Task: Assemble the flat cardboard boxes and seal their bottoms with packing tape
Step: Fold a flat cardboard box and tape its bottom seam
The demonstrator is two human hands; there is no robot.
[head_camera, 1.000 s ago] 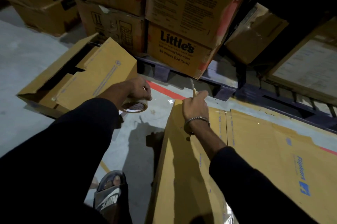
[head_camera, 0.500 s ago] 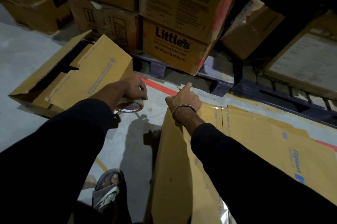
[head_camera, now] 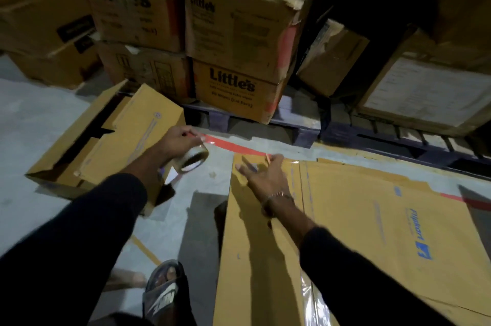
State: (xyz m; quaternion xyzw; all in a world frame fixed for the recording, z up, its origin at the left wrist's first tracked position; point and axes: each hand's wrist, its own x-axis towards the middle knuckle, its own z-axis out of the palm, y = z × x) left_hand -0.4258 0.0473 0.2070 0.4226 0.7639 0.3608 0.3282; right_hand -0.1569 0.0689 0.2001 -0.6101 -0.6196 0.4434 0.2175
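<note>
Left hand (head_camera: pixel 177 139): grasps the tape roll (head_camera: pixel 193 159) above the floor (head_camera: pixel 32 123).
Right hand (head_camera: pixel 261 173): fingers spread, released, pressing the box (head_camera: pixel 265 246).
Box: on the floor, beside flat cardboard (head_camera: pixel 385 219).

We saw a dim, motion-blurred view, corners dark and bowed, glare on the clear tape strip (head_camera: pixel 310 296), hard shadows on the floor (head_camera: pixel 32 118).

1. Box being taped (head_camera: pixel 255 259) sits front and centre-right, with the right hand (head_camera: pixel 261 175) resting on its far end.
2. Left hand (head_camera: pixel 178 139) and tape roll (head_camera: pixel 193 159) – just left of that.
3. Another box (head_camera: pixel 106 139) lies further left.
4. Stacked cartons (head_camera: pixel 236 33) on a pallet (head_camera: pixel 292 123) – behind everything.
5. Flat cardboard (head_camera: pixel 385 219) lies to the right.
</note>
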